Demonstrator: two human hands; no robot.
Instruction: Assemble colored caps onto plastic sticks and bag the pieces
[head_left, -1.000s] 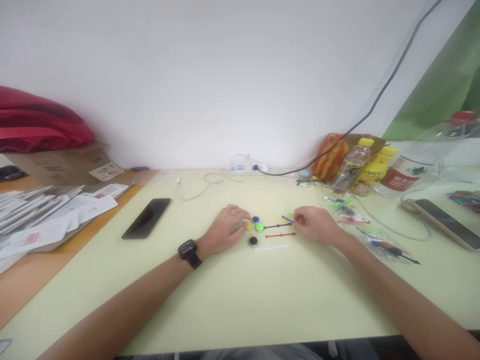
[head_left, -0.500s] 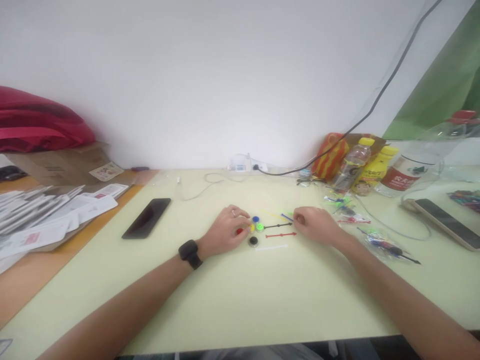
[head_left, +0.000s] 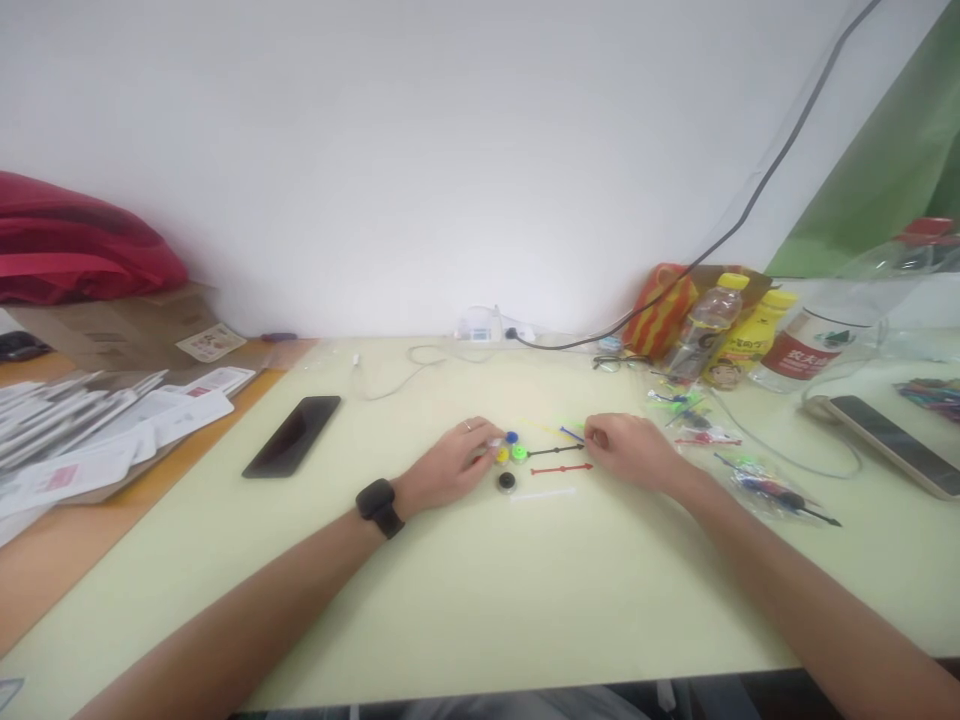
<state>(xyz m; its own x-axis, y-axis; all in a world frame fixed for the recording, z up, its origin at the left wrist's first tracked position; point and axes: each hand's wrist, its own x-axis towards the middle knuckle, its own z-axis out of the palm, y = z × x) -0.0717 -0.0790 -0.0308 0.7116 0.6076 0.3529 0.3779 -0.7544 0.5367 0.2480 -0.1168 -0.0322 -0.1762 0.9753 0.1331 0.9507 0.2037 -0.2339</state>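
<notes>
My left hand (head_left: 451,466), with a ring and a black watch, rests on the table with its fingers drawn together. A small pale edge shows at its fingertips; what it grips is mostly hidden. Against those fingers is a yellow round piece (head_left: 502,455), beside a green one (head_left: 519,454) and a blue one (head_left: 512,438). A black round piece (head_left: 507,482) sits nearer me. My right hand (head_left: 628,450) is curled closed at the right ends of a blue arrow (head_left: 571,433) and a black arrow (head_left: 553,452). Below lie a red arrow (head_left: 561,469) and a white strip (head_left: 543,493).
A dark phone (head_left: 292,437) lies at left, near stacked white packets (head_left: 112,430). On the right are small bags of coloured parts (head_left: 776,490), bottles (head_left: 709,325) and another phone (head_left: 896,445). A cable (head_left: 772,165) runs down the wall to a socket.
My left hand's fingers have drawn together, and the red piece seen between them is now out of sight. My right hand stays nearly still.
</notes>
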